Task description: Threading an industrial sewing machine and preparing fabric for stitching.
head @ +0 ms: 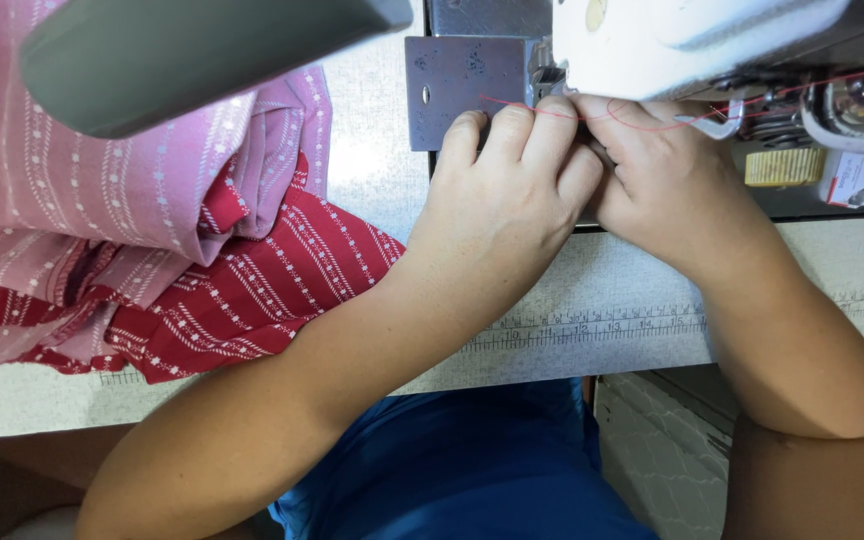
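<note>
The blue garment (472, 470) on the person's lap fills the bottom of the view, closest to the camera. Both bare forearms rise from it toward the work surface.

The light table (572, 330) runs across the middle of the view. A printed ruler strip (592, 325) lies along its front portion, partly covered by the forearms.

On the left part of the table lies a bunched red fabric (252, 290) with rows of white dotted stripes. A pink fabric (102, 180) of the same pattern is heaped on it and extends to the left edge of the view.

The left hand (507, 195) rests at the rear of the table, fingers curled and pressed together, fingertips on the metal plate (457, 90) under the machine head. The right hand (667, 175) sits touching it on the right, fingers bent inward. A thin red thread (542, 112) crosses the knuckles of both hands and runs right toward the machine parts. The fingertips of both hands meet at the thread just below the machine head; whether either hand pinches it cannot be told, as the tips are hidden.

The white sewing machine (692, 40) stands farthest back, above the hands. A yellow ribbed part (784, 167) sits to its lower right. A dark, blurred curved object (182, 55) crosses the upper left.
</note>
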